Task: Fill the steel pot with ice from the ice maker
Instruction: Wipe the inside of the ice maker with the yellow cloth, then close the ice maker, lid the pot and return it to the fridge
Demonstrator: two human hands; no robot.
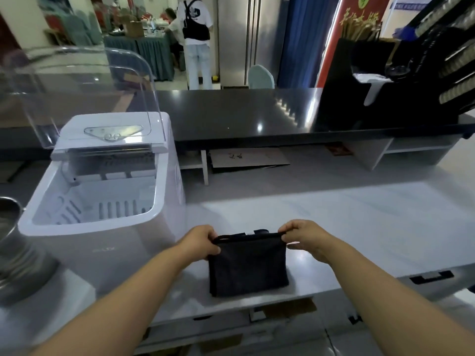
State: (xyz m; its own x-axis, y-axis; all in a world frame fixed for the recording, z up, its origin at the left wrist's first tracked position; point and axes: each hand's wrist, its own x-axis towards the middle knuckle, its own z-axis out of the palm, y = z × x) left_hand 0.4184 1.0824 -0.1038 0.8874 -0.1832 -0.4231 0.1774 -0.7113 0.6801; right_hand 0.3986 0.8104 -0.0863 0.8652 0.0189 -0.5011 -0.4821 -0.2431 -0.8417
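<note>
At the pale grey tabletop's (359,227) left edge stands the round steel pot (15,255), just beside the white plastic ice maker (108,242), whose lid is raised. Near the front edge, the left hand (199,244) and right hand (305,238) each pinch a top corner of a folded black cloth (248,268).

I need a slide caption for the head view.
Left hand and right hand pinch a black cloth beside the open ice maker; steel pot at left.
</note>
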